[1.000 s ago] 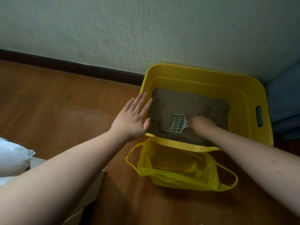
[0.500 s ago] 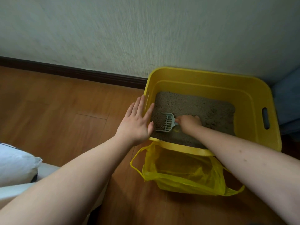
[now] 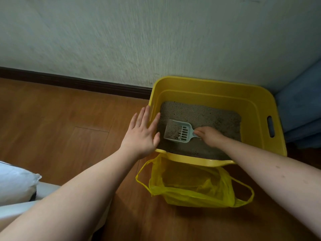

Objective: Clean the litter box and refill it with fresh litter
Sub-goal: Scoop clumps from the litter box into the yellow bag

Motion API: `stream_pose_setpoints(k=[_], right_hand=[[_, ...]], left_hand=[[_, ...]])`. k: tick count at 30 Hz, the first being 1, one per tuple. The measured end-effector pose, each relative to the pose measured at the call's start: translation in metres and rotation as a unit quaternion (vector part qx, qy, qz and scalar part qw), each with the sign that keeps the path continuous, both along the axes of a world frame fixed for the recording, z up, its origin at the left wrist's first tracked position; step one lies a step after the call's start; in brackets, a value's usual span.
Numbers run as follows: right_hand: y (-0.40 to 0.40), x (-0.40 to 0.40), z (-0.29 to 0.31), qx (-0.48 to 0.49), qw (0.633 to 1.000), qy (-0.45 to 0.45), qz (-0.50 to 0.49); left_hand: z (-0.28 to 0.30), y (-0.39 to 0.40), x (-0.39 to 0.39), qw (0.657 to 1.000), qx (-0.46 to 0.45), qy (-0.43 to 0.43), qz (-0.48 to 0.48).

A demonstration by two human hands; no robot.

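A yellow litter box [image 3: 257, 105] stands on the wooden floor against the wall, with grey litter [image 3: 205, 113] across its bottom. My right hand [image 3: 211, 137] grips the handle of a pale slotted scoop [image 3: 177, 131], which is lifted over the litter with litter and a few clumps in it. My left hand [image 3: 140, 134] lies flat with straight fingers against the box's left rim. An open yellow plastic bag [image 3: 192, 185] sits on the floor just in front of the box.
A dark baseboard [image 3: 78, 82] runs along the pale wall. Blue fabric [image 3: 302, 105] sits right of the box. A white pillow [image 3: 15, 183] and pale furniture edge are at the lower left. Bare wooden floor [image 3: 60, 122] lies to the left.
My right hand swept the scoop leftward through the litter, then lifted it with litter and clumps inside. My left hand stayed on the box's left rim.
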State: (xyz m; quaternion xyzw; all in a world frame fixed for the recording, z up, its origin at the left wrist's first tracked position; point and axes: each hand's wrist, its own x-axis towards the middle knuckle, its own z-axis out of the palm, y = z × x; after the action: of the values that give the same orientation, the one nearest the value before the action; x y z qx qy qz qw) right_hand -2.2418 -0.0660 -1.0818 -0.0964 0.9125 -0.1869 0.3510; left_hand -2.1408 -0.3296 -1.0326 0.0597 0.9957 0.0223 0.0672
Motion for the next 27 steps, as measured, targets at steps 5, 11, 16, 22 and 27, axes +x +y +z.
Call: stream_pose_setpoints(k=[5,11,16,22,27], right_hand=[[0.032,0.002,0.022,-0.006,1.0,0.011,-0.012],[0.058,0.015,0.034,0.025,0.999,0.032,-0.027],[0.062,0.028,0.052,0.002,0.999,0.053,-0.006],[0.067,0.04,0.06,-0.005,0.998,0.057,0.006],[0.074,0.044,0.069,-0.01,0.997,0.079,-0.012]], left_hand=[[0.0,-0.003,-0.002,1.0,0.014,-0.003,0.01],[0.0,0.0,-0.004,0.999,0.047,-0.009,0.019],[0.004,0.012,-0.003,0.997,0.06,-0.013,0.046],[0.003,0.033,-0.005,0.992,0.077,0.011,0.103],[-0.001,0.036,-0.004,0.992,0.078,0.027,0.097]])
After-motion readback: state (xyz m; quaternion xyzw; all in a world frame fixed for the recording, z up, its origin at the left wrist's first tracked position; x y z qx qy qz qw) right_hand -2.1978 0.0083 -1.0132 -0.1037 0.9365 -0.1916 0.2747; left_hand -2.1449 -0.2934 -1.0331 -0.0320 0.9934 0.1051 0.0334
